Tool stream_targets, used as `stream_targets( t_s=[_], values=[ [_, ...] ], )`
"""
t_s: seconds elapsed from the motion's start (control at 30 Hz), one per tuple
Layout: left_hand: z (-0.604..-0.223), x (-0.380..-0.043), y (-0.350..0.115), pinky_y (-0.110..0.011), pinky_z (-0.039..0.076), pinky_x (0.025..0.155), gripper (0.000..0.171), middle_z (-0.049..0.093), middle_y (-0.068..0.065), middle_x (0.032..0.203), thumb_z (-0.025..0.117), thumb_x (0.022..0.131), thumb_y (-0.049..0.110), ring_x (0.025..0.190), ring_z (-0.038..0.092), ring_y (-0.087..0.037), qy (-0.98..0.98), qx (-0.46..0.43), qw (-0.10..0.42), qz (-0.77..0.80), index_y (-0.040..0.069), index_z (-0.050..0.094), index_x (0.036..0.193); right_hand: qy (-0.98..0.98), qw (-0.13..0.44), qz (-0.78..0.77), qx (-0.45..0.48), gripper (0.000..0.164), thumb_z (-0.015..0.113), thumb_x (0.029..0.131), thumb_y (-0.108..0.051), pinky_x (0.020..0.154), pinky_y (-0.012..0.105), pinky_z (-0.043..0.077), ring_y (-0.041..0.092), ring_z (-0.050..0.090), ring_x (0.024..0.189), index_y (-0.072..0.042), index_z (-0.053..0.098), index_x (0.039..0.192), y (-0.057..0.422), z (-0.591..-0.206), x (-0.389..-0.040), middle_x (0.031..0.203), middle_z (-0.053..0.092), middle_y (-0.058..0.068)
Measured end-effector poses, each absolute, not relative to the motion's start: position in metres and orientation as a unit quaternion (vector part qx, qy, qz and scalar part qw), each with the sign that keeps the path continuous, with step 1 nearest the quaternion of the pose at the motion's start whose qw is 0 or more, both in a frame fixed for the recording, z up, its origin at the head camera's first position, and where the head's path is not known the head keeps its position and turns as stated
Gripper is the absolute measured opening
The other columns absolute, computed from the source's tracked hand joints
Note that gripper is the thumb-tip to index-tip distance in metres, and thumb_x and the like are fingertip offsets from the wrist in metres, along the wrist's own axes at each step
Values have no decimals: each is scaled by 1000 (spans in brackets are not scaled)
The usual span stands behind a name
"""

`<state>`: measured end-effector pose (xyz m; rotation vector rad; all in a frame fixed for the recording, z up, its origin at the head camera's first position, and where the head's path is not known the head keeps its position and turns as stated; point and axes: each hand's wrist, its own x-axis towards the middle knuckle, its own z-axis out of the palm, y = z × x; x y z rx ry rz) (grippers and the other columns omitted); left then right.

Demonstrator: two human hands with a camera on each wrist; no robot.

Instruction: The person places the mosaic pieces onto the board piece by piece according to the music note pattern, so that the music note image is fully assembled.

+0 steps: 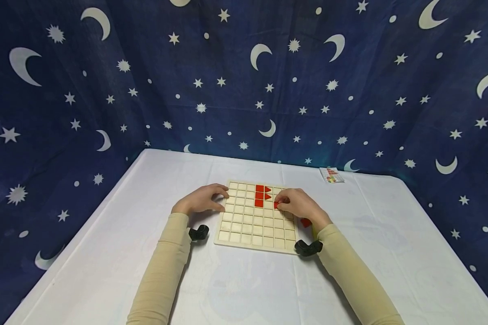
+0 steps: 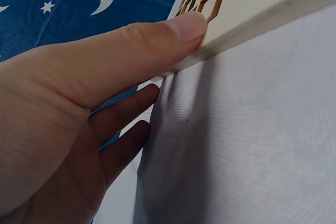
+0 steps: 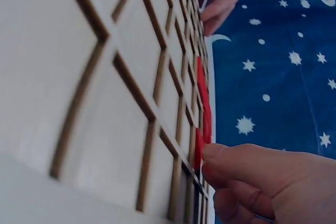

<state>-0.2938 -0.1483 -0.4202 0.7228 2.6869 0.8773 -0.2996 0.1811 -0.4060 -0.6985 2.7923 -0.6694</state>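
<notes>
A pale wooden grid board (image 1: 247,224) lies on the white table. Near its far edge, three red square tiles (image 1: 259,196) stand in a column, with two red triangle tiles (image 1: 267,197) beside the upper two. My left hand (image 1: 201,198) rests at the board's left edge, fingers loosely spread. In the left wrist view its thumb (image 2: 186,27) touches the board's rim. Over the right part of the grid, my right hand (image 1: 298,205) pinches a small red tile (image 1: 276,205), whose shape is mostly hidden by the fingers. Red tiles (image 3: 203,98) show just beyond the right fingertips in the right wrist view.
Another red piece (image 1: 306,222) lies right of the board, partly under the right wrist. A small printed card (image 1: 331,175) sits near the table's far edge. A dark blue curtain (image 1: 227,117) with moons and stars hangs behind the white tabletop (image 1: 236,289).
</notes>
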Motion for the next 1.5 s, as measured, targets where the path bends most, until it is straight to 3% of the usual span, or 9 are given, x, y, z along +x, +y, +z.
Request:
stream_targets(
  t_s=[0.27,0.6,0.77,1.1,1.3,1.5],
  values=[
    [-420,-294,-149,-44,28,117,42,46,-12,147,78,84,19,141,34,-31,912,242,115,311,7,66,122,949,49,-244,-196,26,66,93,-19,67,31,50,20,56,79,-4,70,114,211,-399,-302,97,68,6],
    [-419,-292,-148,-43,28,116,41,47,-12,146,79,83,19,140,36,-31,911,251,108,310,7,66,120,952,-2,-293,-85,38,63,95,-24,89,47,51,31,58,98,1,64,123,267,-395,-298,113,65,17],
    [-417,-290,-148,-44,28,116,42,46,-13,147,79,83,17,140,35,-32,911,250,109,309,6,66,121,954,-6,-290,-75,42,64,95,-24,92,51,49,33,57,102,3,61,126,285,-397,-293,115,65,20],
    [-417,-289,-148,-45,29,116,41,47,-14,146,79,83,17,140,36,-33,908,252,108,315,5,66,121,957,55,-272,-81,50,67,93,-29,86,46,51,33,55,99,4,59,129,294,-398,-292,112,63,20],
    [-418,-291,-148,-44,28,116,42,45,-12,147,78,84,18,141,34,-31,912,243,114,312,7,65,122,955,100,-259,-107,55,68,91,-35,88,46,52,31,56,102,1,58,131,294,-405,-293,117,64,16],
    [-419,-292,-148,-44,28,116,41,46,-12,147,79,83,18,141,34,-31,911,242,116,313,7,66,121,949,108,-265,-135,53,71,89,-34,93,50,51,29,57,101,2,61,127,292,-412,-293,114,66,14]
  ],
)
